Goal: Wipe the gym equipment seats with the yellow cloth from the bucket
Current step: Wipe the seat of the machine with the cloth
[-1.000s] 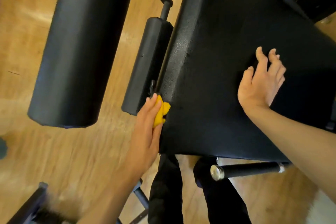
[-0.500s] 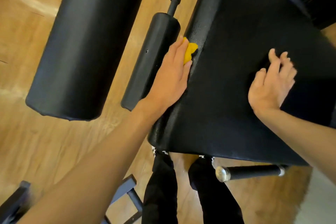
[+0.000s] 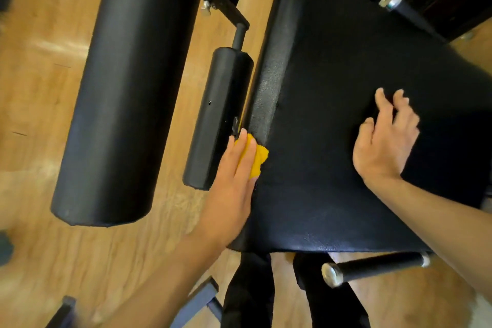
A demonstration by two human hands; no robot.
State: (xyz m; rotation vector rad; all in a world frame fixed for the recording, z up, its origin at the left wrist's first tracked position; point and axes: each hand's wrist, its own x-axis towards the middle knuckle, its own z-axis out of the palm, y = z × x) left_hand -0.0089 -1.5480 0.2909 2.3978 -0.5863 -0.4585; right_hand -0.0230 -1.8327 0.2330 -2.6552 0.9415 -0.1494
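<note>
A wide black padded seat (image 3: 346, 61) fills the middle and right of the view. The bunched yellow cloth (image 3: 258, 160) lies against the seat's left side edge. My left hand (image 3: 231, 189) presses it there with straight fingers, and the cloth shows past the fingertips. My right hand (image 3: 383, 141) rests flat on top of the seat with its fingers loosely spread, holding nothing. No bucket is in view.
A large black roller pad (image 3: 127, 88) and a smaller black pad (image 3: 218, 120) sit left of the seat, close to my left hand. Chrome-capped handles stick out at the near right (image 3: 372, 266) and far right (image 3: 394, 2). Below is wooden floor (image 3: 40, 141).
My left hand slid the cloth away from me along the seat's left edge, then drew it back toward me. My right hand stayed on the seat top, shifting only slightly.
</note>
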